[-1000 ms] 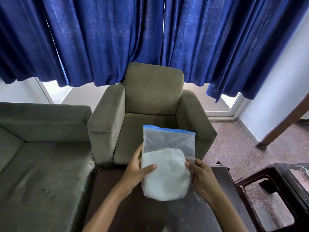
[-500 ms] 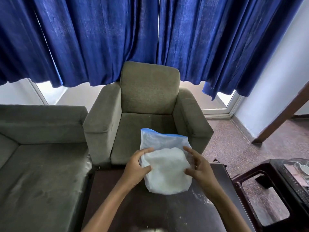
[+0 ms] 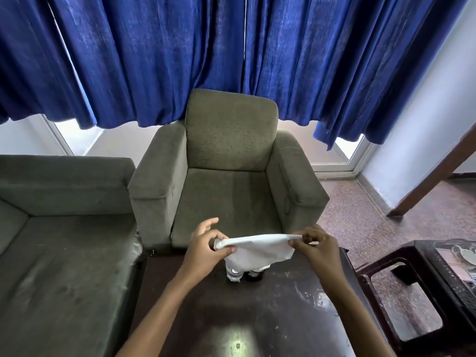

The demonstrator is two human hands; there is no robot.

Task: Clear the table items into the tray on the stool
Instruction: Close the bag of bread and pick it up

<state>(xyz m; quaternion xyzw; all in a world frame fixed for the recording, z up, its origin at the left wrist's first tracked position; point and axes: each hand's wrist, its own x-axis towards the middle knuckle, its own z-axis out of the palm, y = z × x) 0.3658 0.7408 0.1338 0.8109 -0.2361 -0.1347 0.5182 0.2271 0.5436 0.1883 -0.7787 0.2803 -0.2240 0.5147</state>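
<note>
A clear zip bag [image 3: 257, 249] with something white inside is held nearly flat above the far edge of the dark table [image 3: 270, 305]. My left hand [image 3: 206, 251] pinches its left end and my right hand [image 3: 315, 244] pinches its right end. Under the bag stand a small clear bottle [image 3: 233, 274] and a dark bottle [image 3: 253, 276], mostly hidden. At the far right a dark stool [image 3: 401, 264] carries a tray [image 3: 458, 256] with a few items, cut off by the frame edge.
A grey armchair [image 3: 226, 163] stands right behind the table and a grey sofa [image 3: 59, 228] to the left. Blue curtains [image 3: 231, 52] hang across the back. Speckled floor [image 3: 360, 215] lies between armchair and stool. A crumpled clear plastic piece [image 3: 311, 298] lies on the table's right side.
The bag went from upright, facing me, to folded down and nearly flat. Both hands shifted from its sides to pinching its ends. The bottles under it came into view.
</note>
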